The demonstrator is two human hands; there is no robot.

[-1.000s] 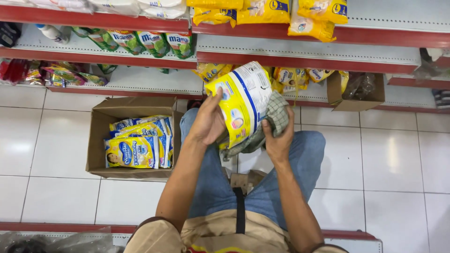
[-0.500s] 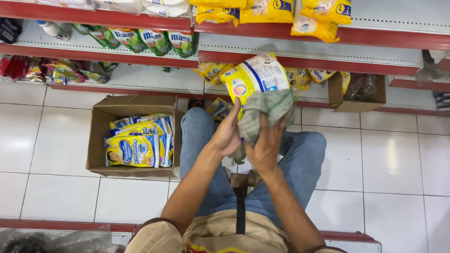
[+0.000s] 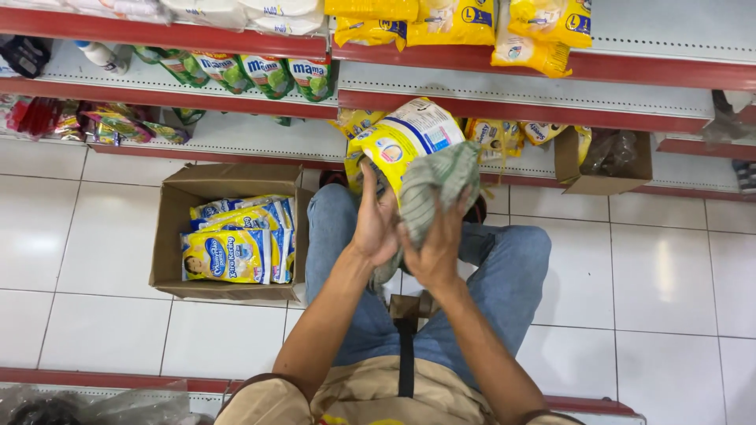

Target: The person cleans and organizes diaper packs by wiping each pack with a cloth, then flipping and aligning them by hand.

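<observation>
Above the lap: left hand and right hand, fingers closed on yellow diaper pack and striped cloth; cloth-slick grip risks dropping it.

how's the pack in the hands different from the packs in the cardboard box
The held pack is lifted and tilted toward the shelf, half covered by a striped cloth; the boxed packs lie stacked in the cardboard box on the floor, uncovered and untouched. Both are yellow soft packs with blue print.
</observation>
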